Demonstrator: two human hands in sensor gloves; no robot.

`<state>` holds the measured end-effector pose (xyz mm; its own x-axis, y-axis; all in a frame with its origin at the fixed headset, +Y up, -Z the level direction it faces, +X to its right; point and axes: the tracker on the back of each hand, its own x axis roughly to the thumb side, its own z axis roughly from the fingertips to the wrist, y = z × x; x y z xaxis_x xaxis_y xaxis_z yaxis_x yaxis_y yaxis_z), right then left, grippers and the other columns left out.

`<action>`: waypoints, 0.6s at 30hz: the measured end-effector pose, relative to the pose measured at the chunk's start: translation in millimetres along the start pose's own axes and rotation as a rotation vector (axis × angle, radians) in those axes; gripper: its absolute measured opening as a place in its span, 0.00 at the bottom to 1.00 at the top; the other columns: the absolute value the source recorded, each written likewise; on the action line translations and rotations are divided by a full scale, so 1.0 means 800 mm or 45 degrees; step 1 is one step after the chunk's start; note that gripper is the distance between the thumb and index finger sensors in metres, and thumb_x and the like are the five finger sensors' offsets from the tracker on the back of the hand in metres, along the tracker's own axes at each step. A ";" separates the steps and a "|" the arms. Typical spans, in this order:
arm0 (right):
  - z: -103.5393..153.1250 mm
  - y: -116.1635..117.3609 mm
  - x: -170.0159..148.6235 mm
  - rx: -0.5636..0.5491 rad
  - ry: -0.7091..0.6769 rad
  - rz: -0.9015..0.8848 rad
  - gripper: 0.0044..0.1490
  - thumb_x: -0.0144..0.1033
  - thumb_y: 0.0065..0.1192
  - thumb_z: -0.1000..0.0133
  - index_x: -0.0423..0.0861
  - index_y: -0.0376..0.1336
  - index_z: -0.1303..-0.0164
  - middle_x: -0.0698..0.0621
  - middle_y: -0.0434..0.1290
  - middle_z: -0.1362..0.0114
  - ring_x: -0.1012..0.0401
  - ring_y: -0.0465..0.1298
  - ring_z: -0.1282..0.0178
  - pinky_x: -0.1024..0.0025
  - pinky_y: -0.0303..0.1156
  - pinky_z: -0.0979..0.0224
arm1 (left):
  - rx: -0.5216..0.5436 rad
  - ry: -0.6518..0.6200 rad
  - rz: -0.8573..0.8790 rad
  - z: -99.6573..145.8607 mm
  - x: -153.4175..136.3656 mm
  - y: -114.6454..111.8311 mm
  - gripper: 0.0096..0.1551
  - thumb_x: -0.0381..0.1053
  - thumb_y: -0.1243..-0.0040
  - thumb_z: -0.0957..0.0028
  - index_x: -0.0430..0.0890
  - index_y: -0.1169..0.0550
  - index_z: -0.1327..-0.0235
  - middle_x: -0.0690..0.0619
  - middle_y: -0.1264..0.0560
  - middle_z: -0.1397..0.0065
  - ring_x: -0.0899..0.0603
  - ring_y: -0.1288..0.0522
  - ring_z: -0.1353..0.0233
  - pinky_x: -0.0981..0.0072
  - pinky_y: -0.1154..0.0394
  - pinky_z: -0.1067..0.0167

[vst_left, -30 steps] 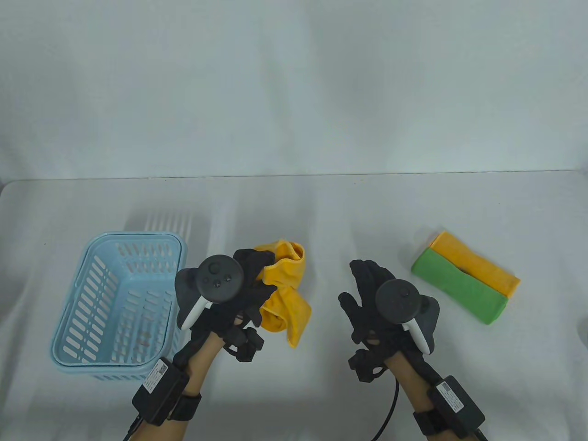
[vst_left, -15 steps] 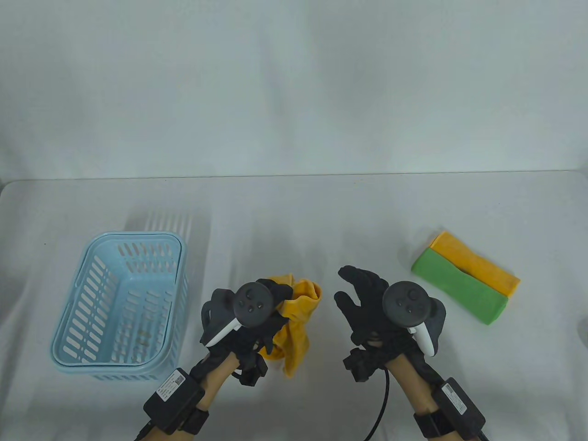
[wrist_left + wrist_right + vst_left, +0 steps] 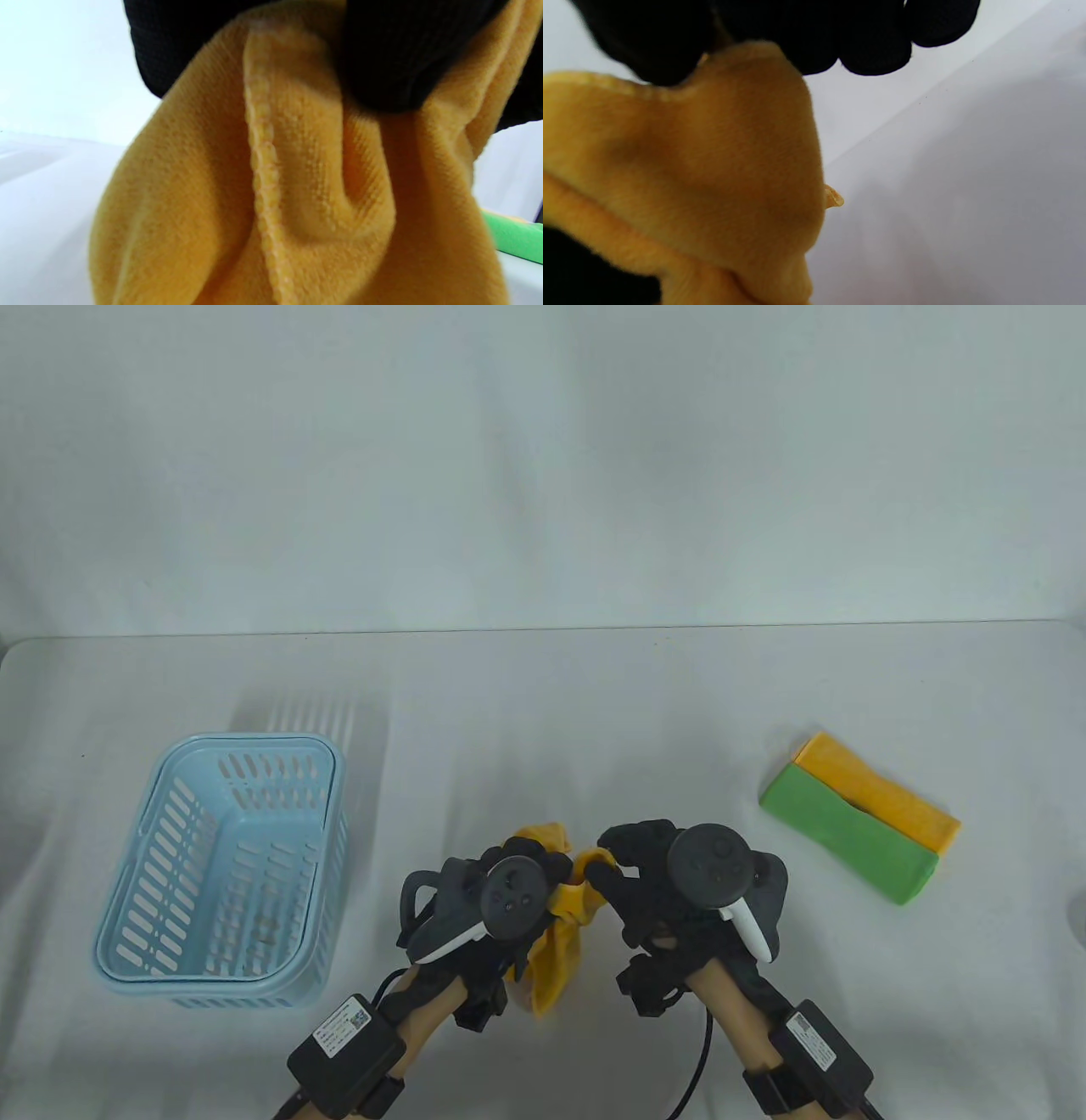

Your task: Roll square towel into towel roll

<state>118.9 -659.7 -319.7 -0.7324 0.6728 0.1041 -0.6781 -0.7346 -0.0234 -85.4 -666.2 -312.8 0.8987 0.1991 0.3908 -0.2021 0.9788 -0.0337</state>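
Note:
A crumpled yellow towel (image 3: 560, 946) hangs above the table's front middle, bunched between both hands. My left hand (image 3: 517, 869) grips its upper left part, and in the left wrist view black gloved fingers (image 3: 382, 63) clamp the yellow towel (image 3: 297, 203) from above. My right hand (image 3: 615, 861) pinches an upper corner of the cloth from the right. In the right wrist view the fingertips (image 3: 653, 51) hold the yellow towel's (image 3: 712, 161) edge. The towel's lower part dangles towards the table.
A light blue slotted basket (image 3: 153, 848) stands at the left, nothing visible inside it. Two folded towels, green (image 3: 848, 836) and yellow (image 3: 882, 797), lie side by side at the right. A white wall rises behind the table.
My left hand carried the towel right and towards the front edge. My right hand, open before, moved left and took hold of the towel's corner.

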 end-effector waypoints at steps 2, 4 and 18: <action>-0.001 0.001 0.000 -0.017 0.008 -0.001 0.25 0.52 0.67 0.59 0.60 0.69 0.52 0.58 0.73 0.43 0.55 0.73 0.40 0.47 0.66 0.29 | -0.012 0.002 -0.014 -0.001 0.001 -0.002 0.32 0.54 0.32 0.59 0.65 0.30 0.40 0.59 0.31 0.31 0.43 0.19 0.40 0.49 0.24 0.37; -0.001 0.001 0.001 -0.029 0.003 -0.008 0.23 0.52 0.68 0.58 0.61 0.70 0.52 0.58 0.73 0.43 0.55 0.73 0.40 0.47 0.66 0.29 | -0.026 0.009 -0.024 -0.003 0.001 -0.005 0.32 0.54 0.32 0.59 0.64 0.30 0.40 0.59 0.31 0.31 0.43 0.19 0.40 0.49 0.24 0.37; -0.023 -0.022 0.018 -0.041 0.047 -0.195 0.23 0.48 0.66 0.57 0.62 0.69 0.51 0.57 0.72 0.36 0.53 0.73 0.35 0.46 0.66 0.29 | -0.076 0.103 0.058 -0.011 -0.017 -0.008 0.49 0.62 0.33 0.63 0.55 0.39 0.27 0.54 0.37 0.25 0.44 0.22 0.36 0.48 0.26 0.35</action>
<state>119.4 -635.7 -336.4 -0.6217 0.7799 0.0722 -0.7831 -0.6204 -0.0419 -92.9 -674.8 -326.3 0.9180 0.2443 0.3125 -0.2221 0.9693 -0.1053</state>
